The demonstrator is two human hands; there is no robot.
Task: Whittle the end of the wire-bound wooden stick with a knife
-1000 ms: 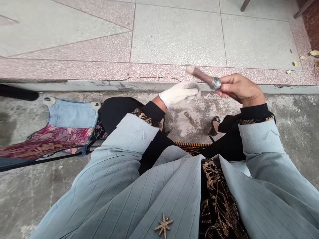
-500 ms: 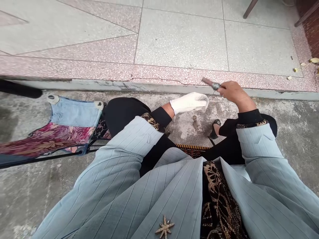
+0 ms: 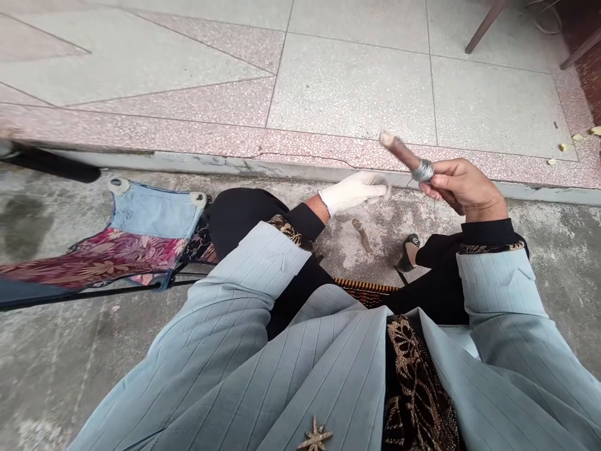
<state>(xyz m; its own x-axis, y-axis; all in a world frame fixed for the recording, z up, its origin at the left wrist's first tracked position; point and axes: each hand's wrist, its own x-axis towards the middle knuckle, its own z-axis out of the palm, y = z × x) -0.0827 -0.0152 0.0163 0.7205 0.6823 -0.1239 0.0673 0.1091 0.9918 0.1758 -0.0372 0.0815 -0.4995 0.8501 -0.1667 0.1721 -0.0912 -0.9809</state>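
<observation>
My bare right hand (image 3: 472, 186) grips a short brown wooden stick (image 3: 400, 152) wound with silvery wire (image 3: 424, 170). The stick's pale cut end points up and to the left. My left hand (image 3: 352, 193), in a white glove, hovers to the left of the stick with its fingers curled round. A greyish loop shows at the glove's fingertips; whether it is part of the glove or something held I cannot make out. A thin strand seems to run near the wire between the hands. Below them, another short stick (image 3: 362, 235) is on the concrete.
A low step edge (image 3: 225, 164) runs across ahead, with terrazzo tiles (image 3: 352, 81) above it. At left is a fabric seat (image 3: 148, 210) in denim and floral cloth, plus a black bar (image 3: 56, 164). A chair leg (image 3: 483, 26) stands upper right.
My right hand has lifted closer to me and moved right, tilting the wire-wound stick so its cut end shows. The left hand has barely shifted.
</observation>
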